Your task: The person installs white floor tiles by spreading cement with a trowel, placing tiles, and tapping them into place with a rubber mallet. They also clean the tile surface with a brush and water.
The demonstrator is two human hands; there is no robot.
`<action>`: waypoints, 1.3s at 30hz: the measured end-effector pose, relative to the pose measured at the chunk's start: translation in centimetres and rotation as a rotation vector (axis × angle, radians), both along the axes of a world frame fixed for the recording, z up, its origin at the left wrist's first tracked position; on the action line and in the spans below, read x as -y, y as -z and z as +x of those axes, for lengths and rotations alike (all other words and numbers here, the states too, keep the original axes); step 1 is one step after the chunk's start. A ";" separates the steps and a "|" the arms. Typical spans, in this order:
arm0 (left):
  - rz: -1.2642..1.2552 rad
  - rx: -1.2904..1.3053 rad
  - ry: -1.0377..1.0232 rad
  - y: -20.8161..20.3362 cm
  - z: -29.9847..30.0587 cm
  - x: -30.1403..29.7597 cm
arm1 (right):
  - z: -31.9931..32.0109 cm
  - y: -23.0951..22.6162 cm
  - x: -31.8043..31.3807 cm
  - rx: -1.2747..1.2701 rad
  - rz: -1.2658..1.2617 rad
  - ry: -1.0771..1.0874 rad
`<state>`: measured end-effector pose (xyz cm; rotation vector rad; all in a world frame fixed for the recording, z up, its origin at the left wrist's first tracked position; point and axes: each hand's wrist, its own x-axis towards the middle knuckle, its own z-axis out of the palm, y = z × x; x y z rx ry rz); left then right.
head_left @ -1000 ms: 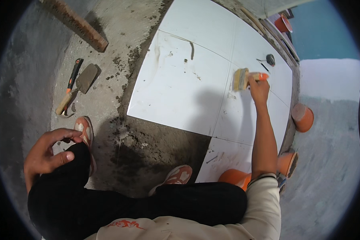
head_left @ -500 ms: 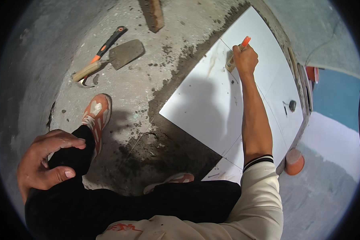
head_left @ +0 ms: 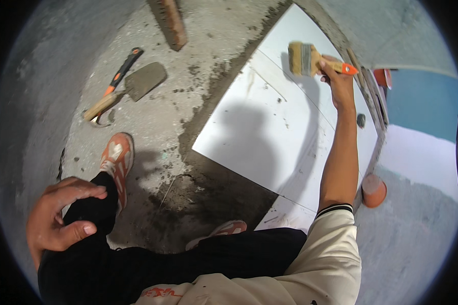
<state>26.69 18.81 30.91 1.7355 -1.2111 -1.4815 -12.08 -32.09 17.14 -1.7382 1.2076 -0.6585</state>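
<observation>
My right hand [head_left: 337, 79] grips the handle of a wide paintbrush [head_left: 301, 58], with pale bristles pointing left and an orange handle end. The brush is over the far part of the white floor tiles [head_left: 234, 127], casting a shadow there; it looks lifted off them. Crumbs and faint dirty smears lie on the tiles. My left hand [head_left: 61, 216] rests on my left knee, holding nothing, its fingers curved and the thumb apart. A small dark lump [head_left: 361, 120] sits on the tiles beside my right forearm.
A trowel [head_left: 146, 81] lies across a tool with a black and orange handle [head_left: 126, 70] on rough concrete. Farther off is a mortar-stained wooden board [head_left: 171, 25]. An orange container [head_left: 374, 191] and a red one [head_left: 383, 78] stand along the right. Dark mortar [head_left: 234, 178] borders the tiles.
My right hand has moved right and turned, swinging the brush from nearly upright to sideways with its bristles showing. The view has shifted slightly. My left hand stays on the knee.
</observation>
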 end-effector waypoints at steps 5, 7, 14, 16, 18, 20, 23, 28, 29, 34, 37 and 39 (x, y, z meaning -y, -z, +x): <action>-0.066 0.009 -0.068 0.4 -2.1 0.4 | -16.8 -1.0 1.5 -0.410 0.026 0.027; -0.060 0.035 -0.054 0.5 -2.5 0.9 | -21.8 -0.4 1.8 -0.518 0.027 0.034; -0.073 0.101 -0.107 0.4 -2.8 0.4 | -23.4 1.2 1.0 -0.634 -0.029 0.045; -0.078 0.110 -0.098 0.4 -2.4 0.4 | -21.4 1.1 0.9 -0.603 -0.041 0.026; -0.061 0.136 -0.065 0.0 -1.9 1.0 | -19.5 0.5 -0.1 -0.509 -0.013 0.048; -0.017 0.164 -0.016 -0.7 -1.6 2.0 | -17.7 -1.4 -2.1 -0.357 -0.021 0.075; 0.039 0.108 0.043 -1.4 -1.7 2.9 | -18.5 -6.1 -8.6 -0.210 -0.052 0.238; -0.250 -0.095 0.192 -2.0 1.5 -2.9 | -32.2 -12.8 -26.1 -0.122 -0.166 0.704; -0.245 -0.185 0.247 -2.4 1.5 -2.6 | -34.5 -13.4 -30.3 -0.123 -0.247 0.856; -0.174 -0.508 0.391 -6.7 -1.7 -1.5 | -42.0 -13.0 -52.1 -0.450 -0.205 1.401; -0.158 -0.639 0.380 -4.1 -4.1 2.0 | -44.2 -8.1 -62.5 -0.490 -0.135 1.382; -0.121 -0.665 0.508 -3.4 -4.2 4.8 | -42.0 -3.1 -63.3 -0.389 -0.056 1.196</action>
